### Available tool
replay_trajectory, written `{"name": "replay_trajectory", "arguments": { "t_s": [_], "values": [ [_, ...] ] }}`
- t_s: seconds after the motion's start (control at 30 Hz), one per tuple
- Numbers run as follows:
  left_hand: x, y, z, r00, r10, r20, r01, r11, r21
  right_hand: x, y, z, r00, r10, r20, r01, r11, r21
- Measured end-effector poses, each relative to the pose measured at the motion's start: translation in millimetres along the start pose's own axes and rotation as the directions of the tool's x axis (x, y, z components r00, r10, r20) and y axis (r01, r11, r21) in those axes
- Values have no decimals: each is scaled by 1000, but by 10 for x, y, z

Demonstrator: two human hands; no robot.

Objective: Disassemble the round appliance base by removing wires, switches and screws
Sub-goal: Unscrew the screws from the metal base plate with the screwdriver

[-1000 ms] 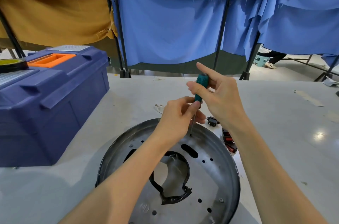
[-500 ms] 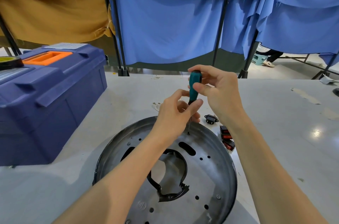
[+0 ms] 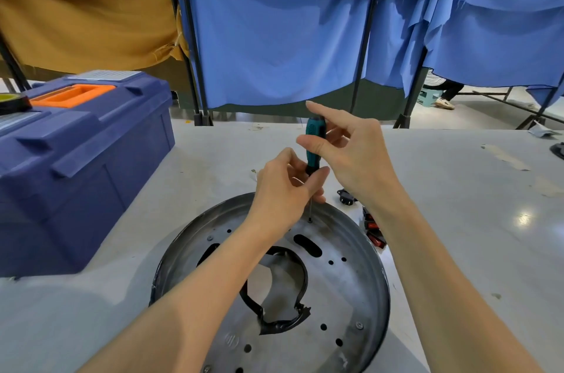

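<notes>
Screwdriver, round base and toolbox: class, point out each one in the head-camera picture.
screwdriver [image 3: 313,160], head view, lower part of its teal handle
round base [image 3: 351,290], head view, bare metal on its right side
toolbox [image 3: 91,165], head view, its blue front wall

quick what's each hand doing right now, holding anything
Left hand: closed, pinching the screwdriver low on its handle.
Right hand: closed, thumb and fingers gripping the top of the same handle, index finger straight.

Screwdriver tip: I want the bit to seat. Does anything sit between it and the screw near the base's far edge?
Nothing visible does. The screwdriver tip meets the screw in the round base; the left hand holds the shaft above, clear of the tip.
</notes>
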State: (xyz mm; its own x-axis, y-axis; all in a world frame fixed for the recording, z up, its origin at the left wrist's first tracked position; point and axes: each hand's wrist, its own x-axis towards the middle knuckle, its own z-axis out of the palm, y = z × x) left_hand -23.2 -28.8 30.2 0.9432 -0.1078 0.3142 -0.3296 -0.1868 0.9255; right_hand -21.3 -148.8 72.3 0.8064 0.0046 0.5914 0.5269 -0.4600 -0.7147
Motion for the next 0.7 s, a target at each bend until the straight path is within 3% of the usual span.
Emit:
{"name": "replay_trajectory", "arguments": {
  "t_s": [0.27,0.43,0.57,0.7],
  "values": [
    [-11,-13,12,998,37,60,-43,994,103,5,-13,-120,995,16,96,-31,988,150],
    [-19,-9,21,999,26,18,-28,993,114,20,-21,-128,998,-16,61,15,1000,15],
    [-11,8,-21,1000,8,7,-9,998,57,-3,-45,-70,1000,-22,-1,22,998,58],
    [-8,20,-17,997,31,66,-30,1000,-5,-13,-39,-126,999,6,52,-13,993,120]
  ]
}}
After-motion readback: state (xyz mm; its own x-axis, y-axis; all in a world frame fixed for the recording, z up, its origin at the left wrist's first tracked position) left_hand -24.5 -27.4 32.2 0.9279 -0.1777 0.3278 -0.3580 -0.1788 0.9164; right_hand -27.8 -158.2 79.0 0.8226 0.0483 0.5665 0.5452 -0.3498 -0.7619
